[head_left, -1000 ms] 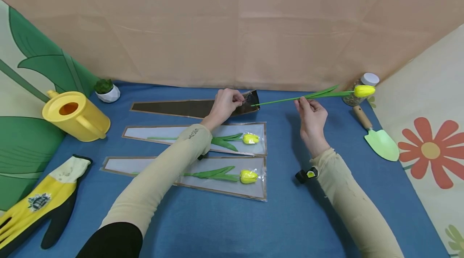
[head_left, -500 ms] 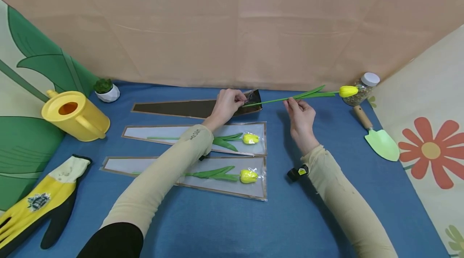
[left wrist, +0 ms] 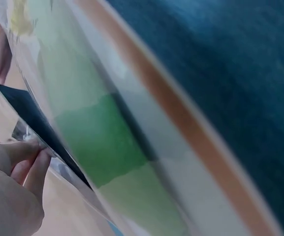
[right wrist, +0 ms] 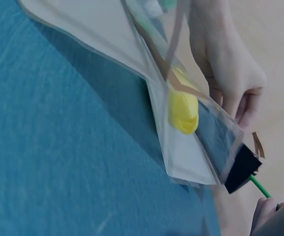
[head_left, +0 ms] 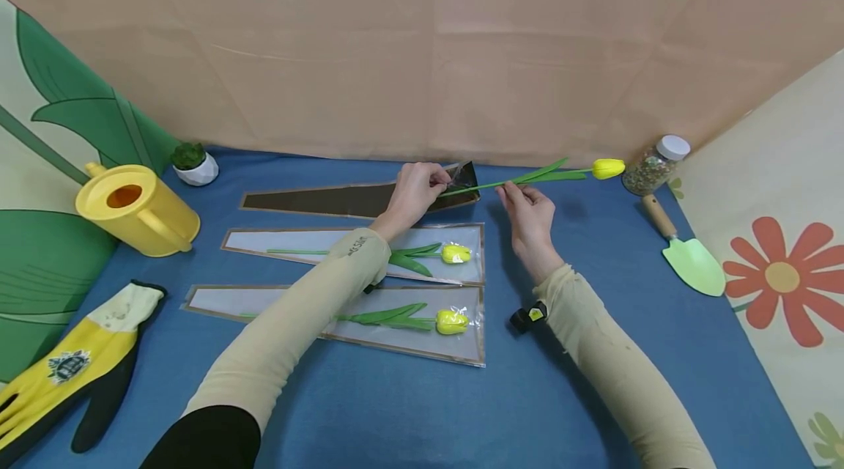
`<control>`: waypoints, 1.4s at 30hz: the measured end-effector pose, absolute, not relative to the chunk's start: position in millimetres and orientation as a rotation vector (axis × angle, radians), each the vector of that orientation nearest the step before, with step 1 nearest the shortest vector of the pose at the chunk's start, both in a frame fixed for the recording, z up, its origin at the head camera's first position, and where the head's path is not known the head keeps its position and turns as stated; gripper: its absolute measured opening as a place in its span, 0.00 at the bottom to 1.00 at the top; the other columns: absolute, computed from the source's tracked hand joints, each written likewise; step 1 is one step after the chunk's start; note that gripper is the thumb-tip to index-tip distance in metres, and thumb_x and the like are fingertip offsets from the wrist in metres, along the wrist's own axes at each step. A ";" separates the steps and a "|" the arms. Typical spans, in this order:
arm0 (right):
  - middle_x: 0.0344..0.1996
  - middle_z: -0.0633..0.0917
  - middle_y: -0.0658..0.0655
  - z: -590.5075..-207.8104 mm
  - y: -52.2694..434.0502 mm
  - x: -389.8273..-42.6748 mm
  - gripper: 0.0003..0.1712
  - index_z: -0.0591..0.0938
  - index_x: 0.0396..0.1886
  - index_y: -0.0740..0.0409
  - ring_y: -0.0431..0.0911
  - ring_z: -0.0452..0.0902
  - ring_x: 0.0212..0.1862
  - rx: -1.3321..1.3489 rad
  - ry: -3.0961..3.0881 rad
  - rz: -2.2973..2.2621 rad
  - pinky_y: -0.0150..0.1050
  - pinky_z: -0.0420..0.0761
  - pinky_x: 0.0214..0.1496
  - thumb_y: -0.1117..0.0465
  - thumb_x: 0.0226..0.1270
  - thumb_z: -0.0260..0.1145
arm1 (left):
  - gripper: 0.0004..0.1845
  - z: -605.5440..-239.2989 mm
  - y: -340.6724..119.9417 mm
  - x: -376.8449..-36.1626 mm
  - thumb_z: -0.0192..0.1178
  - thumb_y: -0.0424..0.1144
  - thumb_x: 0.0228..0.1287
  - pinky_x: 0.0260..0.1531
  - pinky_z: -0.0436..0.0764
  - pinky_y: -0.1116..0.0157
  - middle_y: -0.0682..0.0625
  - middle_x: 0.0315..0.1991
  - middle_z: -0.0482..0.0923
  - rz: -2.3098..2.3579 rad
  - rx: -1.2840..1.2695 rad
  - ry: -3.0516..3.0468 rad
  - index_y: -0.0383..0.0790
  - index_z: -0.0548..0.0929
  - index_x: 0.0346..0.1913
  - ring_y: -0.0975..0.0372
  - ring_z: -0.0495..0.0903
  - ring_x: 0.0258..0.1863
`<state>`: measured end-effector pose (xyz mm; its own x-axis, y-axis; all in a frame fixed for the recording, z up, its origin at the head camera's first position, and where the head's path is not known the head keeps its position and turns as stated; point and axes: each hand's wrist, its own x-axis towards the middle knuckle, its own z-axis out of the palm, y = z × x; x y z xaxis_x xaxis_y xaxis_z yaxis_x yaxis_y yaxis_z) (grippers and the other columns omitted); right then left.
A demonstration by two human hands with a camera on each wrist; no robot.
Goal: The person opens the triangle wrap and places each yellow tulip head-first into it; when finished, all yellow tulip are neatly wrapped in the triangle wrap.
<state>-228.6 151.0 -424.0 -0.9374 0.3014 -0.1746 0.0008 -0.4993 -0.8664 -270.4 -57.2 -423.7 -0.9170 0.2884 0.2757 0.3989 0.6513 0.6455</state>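
In the head view my right hand pinches the green stem of a yellow artificial tulip between thumb and fingers, its bloom pointing right. The stem's lower end lies inside the mouth of a dark, tapering flower sleeve with a brown border. My left hand pinches the clear film at that wide mouth, which gapes. The left wrist view shows the left fingertips on the film edge. In the right wrist view the green stem enters the dark opening, close to the right hand.
Two white-backed sleeves, each with a yellow tulip, lie in front under my left arm. On the left are a yellow watering can, potted plant and yellow-black glove. A jar and green trowel lie right.
My right hand has moved left with the tulip, and more of its stem has slid into the dark sleeve. The left hand keeps its pinch at the mouth, shifted slightly right.
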 end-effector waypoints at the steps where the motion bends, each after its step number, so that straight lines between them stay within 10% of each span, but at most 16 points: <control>1: 0.34 0.87 0.58 -424.4 149.6 -228.9 0.03 0.78 0.45 0.71 0.42 0.91 0.38 -0.457 -1.462 2.544 0.32 0.85 0.54 0.74 0.78 0.64 | 0.05 -423.7 -56.9 -270.4 0.68 0.29 0.74 0.46 0.85 0.61 0.45 0.43 0.90 -1.117 -0.570 -2.715 0.35 0.92 0.47 0.56 0.88 0.42; 42: 0.29 0.91 0.48 -434.6 120.5 -234.1 0.13 0.87 0.51 0.74 0.37 0.89 0.36 -0.350 -1.983 2.325 0.39 0.85 0.53 0.68 0.73 0.73 | 0.05 -424.4 -47.6 -269.0 0.68 0.28 0.74 0.46 0.86 0.61 0.43 0.43 0.91 -1.052 -0.572 -2.642 0.34 0.92 0.45 0.55 0.89 0.42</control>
